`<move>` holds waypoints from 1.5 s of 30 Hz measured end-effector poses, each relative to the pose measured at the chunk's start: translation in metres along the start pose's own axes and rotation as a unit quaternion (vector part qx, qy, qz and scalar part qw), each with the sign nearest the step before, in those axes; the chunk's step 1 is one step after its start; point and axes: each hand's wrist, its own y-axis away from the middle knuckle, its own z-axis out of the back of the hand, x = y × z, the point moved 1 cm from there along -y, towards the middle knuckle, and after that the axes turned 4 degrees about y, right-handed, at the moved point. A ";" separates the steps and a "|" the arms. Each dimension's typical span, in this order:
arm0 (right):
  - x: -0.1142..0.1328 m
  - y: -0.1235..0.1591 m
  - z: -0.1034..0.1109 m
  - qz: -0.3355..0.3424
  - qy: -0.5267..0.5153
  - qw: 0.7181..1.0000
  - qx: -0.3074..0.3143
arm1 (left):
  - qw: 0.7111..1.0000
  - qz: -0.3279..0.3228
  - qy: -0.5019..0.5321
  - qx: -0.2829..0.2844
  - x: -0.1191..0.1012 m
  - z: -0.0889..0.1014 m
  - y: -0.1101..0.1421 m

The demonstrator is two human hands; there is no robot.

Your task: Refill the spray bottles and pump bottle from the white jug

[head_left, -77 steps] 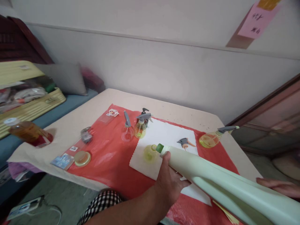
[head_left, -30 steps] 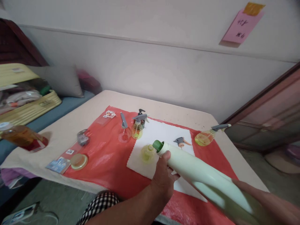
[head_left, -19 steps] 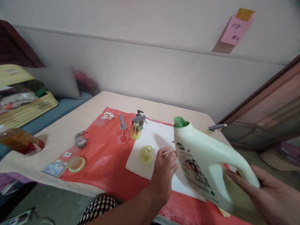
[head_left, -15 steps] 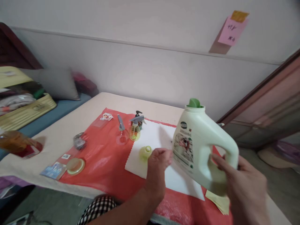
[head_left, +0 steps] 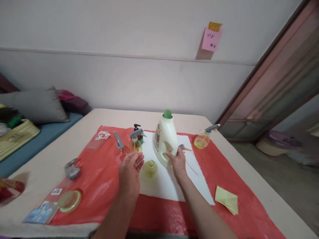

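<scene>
My right hand (head_left: 177, 161) grips the handle of a pale green detergent jug (head_left: 165, 137) with a green spout at its mouth. The jug stands upright over the white sheet (head_left: 166, 189); whether its base touches the sheet I cannot tell. My left hand (head_left: 131, 169) is held up with fingers loosely curled and apart, nothing in it. Just right of that hand, a small yellow-green bottle (head_left: 150, 169) without a top sits on the sheet. Behind the left hand are a clear spray bottle (head_left: 119, 142) and a yellowish spray bottle (head_left: 136, 141).
A red plastic cover (head_left: 99, 186) lies under the sheet. At the right are another spray bottle (head_left: 202, 140) and folded yellow cloths (head_left: 226, 199). A round lid (head_left: 70, 200), a grey crumpled item (head_left: 72, 170) and a blue packet (head_left: 41, 212) lie left. A dark pump bottle (head_left: 137, 127) stands behind.
The jug has gone from raised at the right to upright over the white sheet, with my right hand on its handle. My left hand has moved left of the small bottle and its fingers have loosened.
</scene>
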 end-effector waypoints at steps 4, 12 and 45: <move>-0.009 0.003 0.003 0.017 0.059 0.998 0.014 | 0.994 0.027 -0.098 0.041 0.001 0.010 -0.008; -0.036 -0.021 0.062 0.042 0.303 0.951 -0.037 | 0.985 0.007 -0.161 0.056 0.007 0.021 -0.022; -0.007 -0.065 0.102 -0.071 -0.041 0.972 -0.219 | 0.781 0.006 -0.585 0.219 0.071 0.042 -0.055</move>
